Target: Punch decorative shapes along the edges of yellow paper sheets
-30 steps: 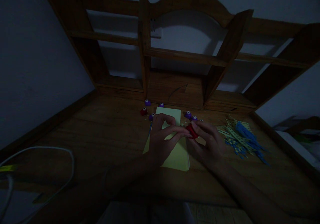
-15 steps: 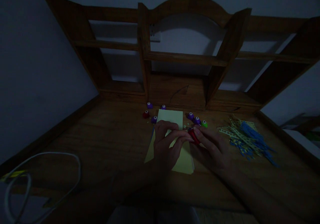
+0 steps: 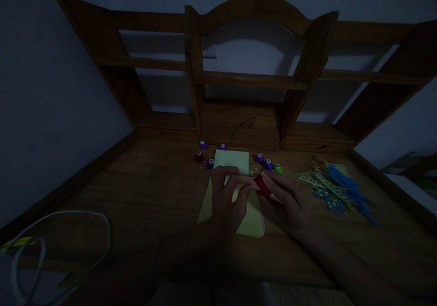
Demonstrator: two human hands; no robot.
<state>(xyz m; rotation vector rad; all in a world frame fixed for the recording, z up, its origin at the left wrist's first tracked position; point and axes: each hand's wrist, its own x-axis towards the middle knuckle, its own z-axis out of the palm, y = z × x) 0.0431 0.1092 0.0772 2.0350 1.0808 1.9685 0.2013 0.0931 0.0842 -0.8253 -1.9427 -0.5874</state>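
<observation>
My right hand grips a small red piece, a rounded body like the figures with a white eye-like spot, over a yellow-green paper pad. My left hand is closed in a pinch, its fingertips against the red piece's left side. Anything between those fingertips is too small and dark to make out. Just beyond my right hand sit a green figure and purple figures. Past my left hand are another purple figure and a red figure.
Blue and pale yellow plastic strips lie heaped on the right of the wooden desk. A white cable loops at the lower left. Wooden shelving stands along the back, with a wall socket behind it.
The red piece has tilted slightly and shifted a little left between my hands. My left fingers have lifted a bit apart from one another. The view has moved slightly.
</observation>
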